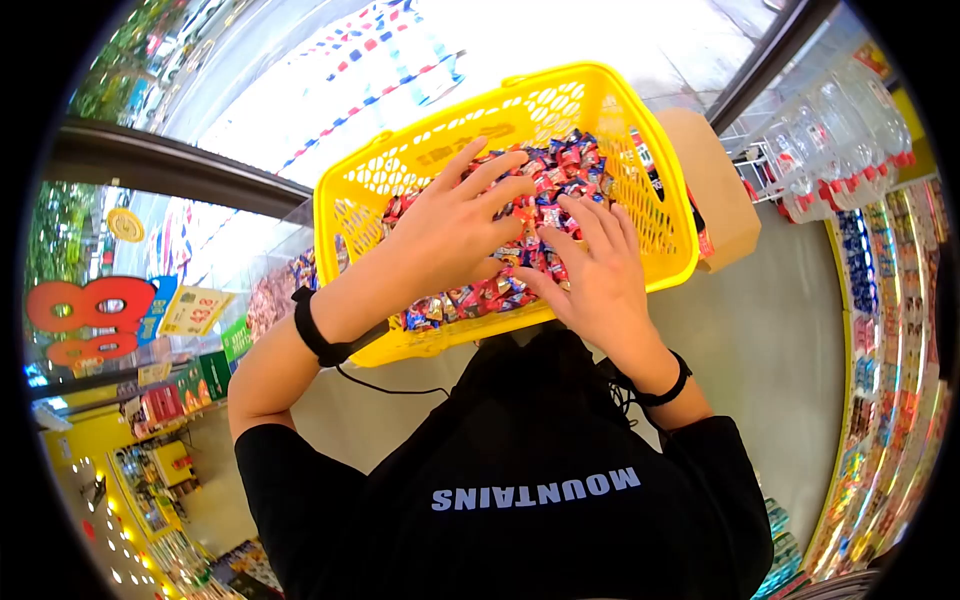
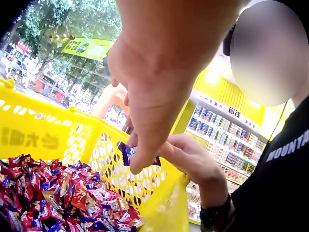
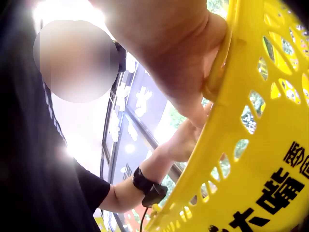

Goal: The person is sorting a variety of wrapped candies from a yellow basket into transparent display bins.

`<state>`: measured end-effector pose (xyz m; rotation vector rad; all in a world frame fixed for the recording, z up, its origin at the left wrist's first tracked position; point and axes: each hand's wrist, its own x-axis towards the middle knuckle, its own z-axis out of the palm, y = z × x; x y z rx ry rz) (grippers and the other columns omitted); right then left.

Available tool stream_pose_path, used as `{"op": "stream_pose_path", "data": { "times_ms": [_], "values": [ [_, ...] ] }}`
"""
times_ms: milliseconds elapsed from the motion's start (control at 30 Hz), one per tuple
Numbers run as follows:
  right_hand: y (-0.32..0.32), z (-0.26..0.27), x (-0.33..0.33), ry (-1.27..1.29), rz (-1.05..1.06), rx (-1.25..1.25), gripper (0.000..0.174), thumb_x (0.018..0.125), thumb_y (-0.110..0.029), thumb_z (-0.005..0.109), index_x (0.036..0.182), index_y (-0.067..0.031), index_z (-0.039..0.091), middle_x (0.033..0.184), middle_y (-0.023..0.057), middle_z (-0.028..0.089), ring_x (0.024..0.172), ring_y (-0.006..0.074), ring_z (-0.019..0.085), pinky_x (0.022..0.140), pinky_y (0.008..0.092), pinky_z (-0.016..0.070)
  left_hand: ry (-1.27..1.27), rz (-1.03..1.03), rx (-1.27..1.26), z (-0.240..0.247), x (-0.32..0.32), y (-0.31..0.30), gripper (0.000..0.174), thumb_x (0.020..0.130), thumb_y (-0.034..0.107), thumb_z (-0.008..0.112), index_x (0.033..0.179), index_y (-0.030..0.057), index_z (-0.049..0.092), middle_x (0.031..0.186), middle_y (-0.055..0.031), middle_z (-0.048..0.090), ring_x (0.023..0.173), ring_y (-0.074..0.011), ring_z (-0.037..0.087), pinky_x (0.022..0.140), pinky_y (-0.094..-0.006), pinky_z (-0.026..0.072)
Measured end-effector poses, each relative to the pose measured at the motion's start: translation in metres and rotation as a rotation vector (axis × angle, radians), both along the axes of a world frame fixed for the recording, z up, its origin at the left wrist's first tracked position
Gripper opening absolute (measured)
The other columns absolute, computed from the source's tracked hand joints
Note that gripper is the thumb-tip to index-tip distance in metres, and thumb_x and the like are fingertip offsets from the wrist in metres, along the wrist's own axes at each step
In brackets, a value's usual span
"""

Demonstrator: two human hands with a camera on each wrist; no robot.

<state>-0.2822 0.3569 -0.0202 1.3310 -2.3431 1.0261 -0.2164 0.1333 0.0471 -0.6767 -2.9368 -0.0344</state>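
Observation:
A yellow plastic basket [image 1: 500, 95] holds a heap of red and blue wrapped candies [image 1: 570, 160]. My left hand [image 1: 450, 230] lies flat on the heap with fingers spread. Beside it my right hand [image 1: 590, 270] also rests on the candies, fingers straight, its wrist over the near rim. In the left wrist view my left hand [image 2: 149, 106] points down above the candies [image 2: 58, 198]; a blue wrapper [image 2: 126, 154] shows between its fingertip and my right hand [image 2: 188, 154]. The right wrist view shows the heel of my right hand [image 3: 178, 53] against the basket [image 3: 260, 145] rim.
A brown cardboard box [image 1: 715, 190] sits behind the basket on the right. Large water bottles [image 1: 830, 140] stand on a rack at the upper right, and stocked shelves [image 1: 890, 330] line the right side. A yellow price tag [image 1: 195, 310] and candy bins [image 1: 270, 300] are at the left.

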Motion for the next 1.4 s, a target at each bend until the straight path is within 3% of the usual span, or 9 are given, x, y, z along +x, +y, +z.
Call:
{"op": "stream_pose_path", "data": {
  "times_ms": [100, 233, 367, 567, 700, 867, 1033, 1233, 1400],
  "values": [
    [-0.018, 0.002, 0.004, -0.042, 0.112, -0.059, 0.038, 0.084, -0.033, 0.09, 0.108, -0.0053, 0.079, 0.137, 0.0173, 0.066, 0.131, 0.0363, 0.06, 0.118, 0.0607, 0.0398, 0.145, 0.018, 0.032, 0.005, 0.014, 0.004, 0.031, 0.07, 0.028, 0.09, 0.093, 0.0138, 0.075, 0.143, -0.0046, 0.064, 0.152, -0.0308, 0.049, 0.131, -0.0617, 0.0319],
    [-0.038, 0.009, 0.017, -0.065, 0.185, -0.08, 0.024, 0.083, -0.021, 0.089, 0.099, -0.0065, 0.079, 0.137, 0.0122, 0.067, 0.131, 0.0345, 0.062, 0.116, 0.0588, 0.0426, 0.3, 0.04, -0.156, 0.003, 0.045, -0.003, 0.028, 0.069, 0.027, 0.086, 0.09, 0.0137, 0.072, 0.139, -0.0022, 0.068, 0.147, -0.028, 0.057, 0.129, -0.0621, 0.0375],
    [-0.057, 0.009, 0.037, -0.078, 0.258, -0.103, 0.021, 0.083, -0.019, 0.088, 0.098, -0.0067, 0.079, 0.139, 0.0098, 0.067, 0.132, 0.034, 0.062, 0.116, 0.0594, 0.0433, 0.441, 0.049, -0.093, 0.002, 0.075, -0.02, 0.009, 0.083, 0.022, 0.076, 0.085, 0.014, 0.073, 0.134, -0.0008, 0.069, 0.147, -0.0235, 0.056, 0.129, -0.0605, 0.0374],
    [-0.099, 0.012, 0.081, 0.016, 0.271, -0.118, 0.025, 0.08, -0.014, 0.088, 0.102, -0.0073, 0.079, 0.139, 0.0088, 0.067, 0.136, 0.0343, 0.06, 0.118, 0.0587, 0.0447, 0.321, 0.164, 0.109, 0.011, 0.134, -0.069, 0.029, 0.077, 0.03, 0.088, 0.097, 0.0182, 0.071, 0.143, 0.0, 0.068, 0.146, -0.0307, 0.057, 0.128, -0.0633, 0.0366],
    [-0.137, 0.004, 0.117, -0.001, 0.35, -0.182, 0.029, 0.078, -0.012, 0.089, 0.105, -0.0085, 0.08, 0.139, 0.0091, 0.067, 0.137, 0.0347, 0.06, 0.116, 0.0562, 0.0477, 0.287, 0.224, 0.089, 0.012, 0.185, -0.1, 0.033, 0.074, 0.032, 0.09, 0.103, 0.0208, 0.076, 0.144, 0.0002, 0.068, 0.146, -0.0322, 0.055, 0.129, -0.0638, 0.0353],
    [-0.166, -0.002, 0.154, 0.047, 0.357, -0.14, 0.026, 0.077, -0.013, 0.089, 0.101, -0.0099, 0.079, 0.135, 0.0093, 0.069, 0.134, 0.0343, 0.063, 0.117, 0.0568, 0.0471, 0.318, 0.33, 0.262, -0.019, 0.239, -0.131, 0.025, 0.077, 0.027, 0.093, 0.098, 0.0198, 0.081, 0.143, -0.0013, 0.069, 0.145, -0.0332, 0.056, 0.127, -0.0632, 0.0358],
    [-0.185, -0.013, 0.17, 0.15, 0.351, -0.039, 0.023, 0.077, -0.014, 0.089, 0.097, -0.0098, 0.078, 0.135, 0.0097, 0.069, 0.135, 0.034, 0.063, 0.117, 0.0571, 0.0461, 0.279, 0.323, 0.391, -0.042, 0.249, -0.147, 0.022, 0.079, 0.026, 0.092, 0.095, 0.0157, 0.081, 0.143, -0.0049, 0.068, 0.145, -0.0336, 0.055, 0.127, -0.0632, 0.0362],
    [-0.182, -0.009, 0.172, 0.163, 0.295, -0.032, 0.029, 0.079, -0.011, 0.09, 0.106, -0.0095, 0.078, 0.138, 0.0115, 0.068, 0.134, 0.0359, 0.062, 0.117, 0.0556, 0.0482, 0.308, 0.295, 0.505, -0.066, 0.243, -0.165, 0.022, 0.08, 0.024, 0.091, 0.094, 0.0112, 0.079, 0.139, -0.0078, 0.068, 0.143, -0.0343, 0.055, 0.126, -0.0596, 0.0376],
    [-0.183, -0.017, 0.175, 0.132, 0.203, -0.027, 0.032, 0.082, -0.008, 0.089, 0.113, -0.008, 0.079, 0.142, 0.0128, 0.067, 0.137, 0.0376, 0.062, 0.114, 0.0517, 0.0508, 0.096, 0.341, 0.48, -0.108, 0.261, -0.185, 0.02, 0.084, 0.027, 0.087, 0.089, 0.0092, 0.079, 0.131, -0.0103, 0.069, 0.14, -0.0366, 0.055, 0.122, -0.0573, 0.04]
  ]
}}
